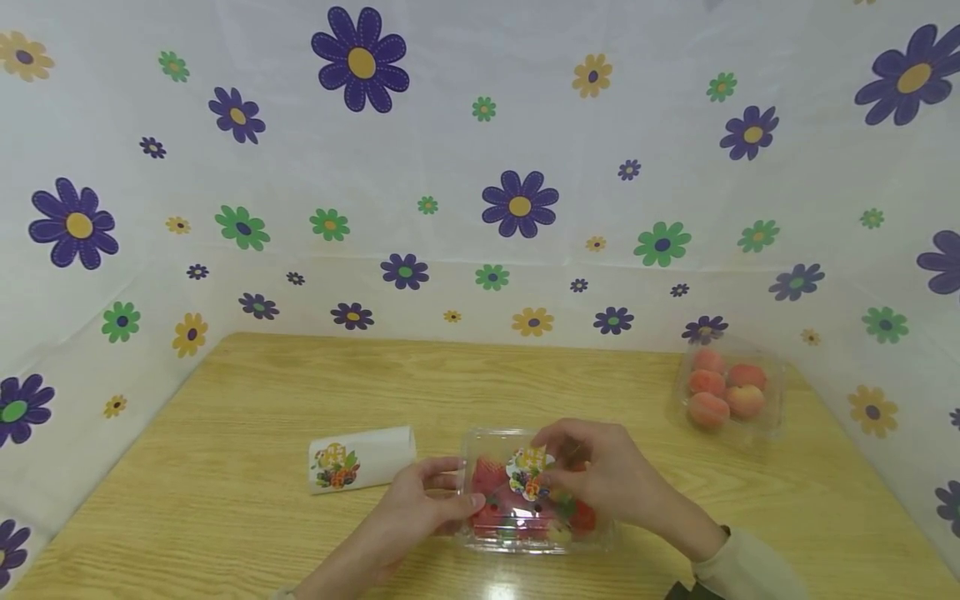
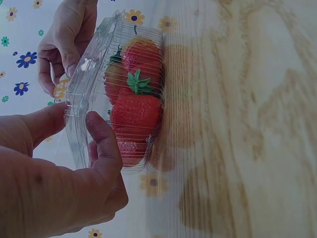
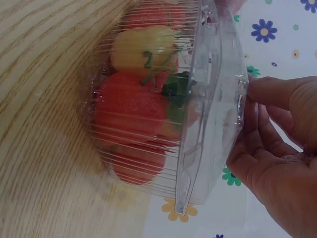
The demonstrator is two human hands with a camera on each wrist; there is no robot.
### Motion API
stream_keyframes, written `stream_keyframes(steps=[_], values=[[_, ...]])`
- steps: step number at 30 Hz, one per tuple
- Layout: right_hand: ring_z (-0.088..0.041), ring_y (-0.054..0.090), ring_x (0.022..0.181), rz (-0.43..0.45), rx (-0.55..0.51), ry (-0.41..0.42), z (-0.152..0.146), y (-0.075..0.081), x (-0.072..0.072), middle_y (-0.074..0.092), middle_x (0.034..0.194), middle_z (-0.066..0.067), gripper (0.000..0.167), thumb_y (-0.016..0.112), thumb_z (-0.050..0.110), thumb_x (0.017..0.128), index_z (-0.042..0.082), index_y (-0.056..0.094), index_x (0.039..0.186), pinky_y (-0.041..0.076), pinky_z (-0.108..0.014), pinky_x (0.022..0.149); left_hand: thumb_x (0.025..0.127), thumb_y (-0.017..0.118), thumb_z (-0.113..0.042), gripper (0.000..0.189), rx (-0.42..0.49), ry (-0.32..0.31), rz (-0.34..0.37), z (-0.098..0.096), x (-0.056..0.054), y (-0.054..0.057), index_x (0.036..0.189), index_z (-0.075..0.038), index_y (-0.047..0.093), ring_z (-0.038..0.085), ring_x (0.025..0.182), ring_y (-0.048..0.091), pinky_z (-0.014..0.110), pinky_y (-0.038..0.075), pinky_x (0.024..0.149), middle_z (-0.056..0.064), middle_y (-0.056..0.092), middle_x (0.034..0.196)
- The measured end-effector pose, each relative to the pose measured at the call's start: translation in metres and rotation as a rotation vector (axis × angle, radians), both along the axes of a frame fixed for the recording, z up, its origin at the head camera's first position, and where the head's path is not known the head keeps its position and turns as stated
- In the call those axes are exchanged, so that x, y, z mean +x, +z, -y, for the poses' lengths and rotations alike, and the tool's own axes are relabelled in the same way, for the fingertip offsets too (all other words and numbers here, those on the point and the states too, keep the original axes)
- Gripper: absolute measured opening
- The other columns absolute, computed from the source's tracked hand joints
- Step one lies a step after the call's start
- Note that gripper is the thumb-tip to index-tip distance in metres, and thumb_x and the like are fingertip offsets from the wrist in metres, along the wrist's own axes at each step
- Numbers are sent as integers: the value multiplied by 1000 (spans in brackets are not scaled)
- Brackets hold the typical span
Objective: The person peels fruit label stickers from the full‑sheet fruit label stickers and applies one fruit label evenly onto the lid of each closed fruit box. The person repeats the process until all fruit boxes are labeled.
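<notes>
A clear plastic clamshell box (image 1: 517, 546) of strawberries (image 2: 136, 114) lies closed on the wooden table. My left hand (image 1: 427, 500) grips its left side, thumb on the lid and fingers at the rim, as the left wrist view shows. Over the lid, my right hand (image 1: 603, 471) pinches the right edge of a round fruit-printed sticker (image 1: 527, 477) between thumb and fingers. The sticker lies on or just above the lid; how much of it adheres, I cannot tell. In the right wrist view, the right fingertips (image 3: 252, 89) touch the top of the lid.
Left of the box, a white roll of fruit stickers (image 1: 367, 458) lies on the table (image 1: 247, 392). A clear box of several peaches (image 1: 727, 392) stands at the back right. A white flower-print cloth (image 1: 442, 150) encloses the back and sides.
</notes>
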State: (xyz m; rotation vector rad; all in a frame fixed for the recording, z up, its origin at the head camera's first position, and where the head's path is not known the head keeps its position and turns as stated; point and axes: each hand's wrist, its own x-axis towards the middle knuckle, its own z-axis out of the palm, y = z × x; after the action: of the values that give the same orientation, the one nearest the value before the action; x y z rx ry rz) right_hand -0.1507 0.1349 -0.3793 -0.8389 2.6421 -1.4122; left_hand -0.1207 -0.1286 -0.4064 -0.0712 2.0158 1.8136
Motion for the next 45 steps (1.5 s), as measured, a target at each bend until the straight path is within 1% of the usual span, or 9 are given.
stream_keyframes(steps=[5,9,15,21,30,34,40,43,45], values=[[-5,69,72,44,-5,-4,-2,0,0,74,85,1,23,77,5,87,14,75,108,59,-25,67,89,80,-16,74,5,5,3,0,0,-1,148,7,40,18,97,68,33,60,82,20,55,127],[-4,68,73,32,-7,-1,-4,1,0,75,86,1,22,78,6,87,13,75,108,60,-25,68,90,79,-16,74,12,5,3,0,0,-1,148,6,39,18,98,68,33,60,83,20,54,127],[-3,66,80,-9,-21,17,-4,1,0,76,90,0,20,78,7,88,12,75,107,59,-25,72,90,79,-17,75,6,-4,0,1,0,-1,149,6,38,17,98,68,33,60,84,20,54,128],[-3,66,77,-9,-31,33,-1,-1,0,74,88,0,21,77,5,88,13,74,107,59,-25,70,90,79,-18,75,-8,1,4,1,0,0,149,6,39,19,100,67,33,60,84,20,53,128],[-3,66,74,11,-19,7,-2,-2,1,73,86,1,22,78,6,88,13,74,108,59,-25,69,88,81,-18,75,-20,8,9,1,0,0,147,5,41,21,102,65,33,60,82,19,54,127],[-2,65,74,-9,-12,16,-2,-3,1,73,87,1,22,77,4,88,13,74,108,59,-25,69,89,81,-19,75,-22,8,9,1,-1,0,148,5,41,22,102,65,33,60,81,20,54,128],[-2,65,77,-49,-1,24,-1,-4,2,72,88,2,27,81,3,84,14,73,108,60,-24,70,89,80,-19,76,-16,3,9,1,-1,1,148,5,40,22,104,65,34,61,83,21,54,129],[-2,64,78,-60,-1,34,-1,-4,2,73,89,0,25,82,3,84,12,72,105,60,-24,69,89,80,-19,76,-13,0,8,1,0,1,148,5,40,22,105,65,35,61,84,21,54,130],[-2,64,79,-50,6,33,0,-4,2,74,90,-2,21,80,3,85,12,71,102,59,-23,69,89,80,-19,76,-9,-2,10,1,0,1,148,5,39,22,105,65,35,61,84,21,53,129]])
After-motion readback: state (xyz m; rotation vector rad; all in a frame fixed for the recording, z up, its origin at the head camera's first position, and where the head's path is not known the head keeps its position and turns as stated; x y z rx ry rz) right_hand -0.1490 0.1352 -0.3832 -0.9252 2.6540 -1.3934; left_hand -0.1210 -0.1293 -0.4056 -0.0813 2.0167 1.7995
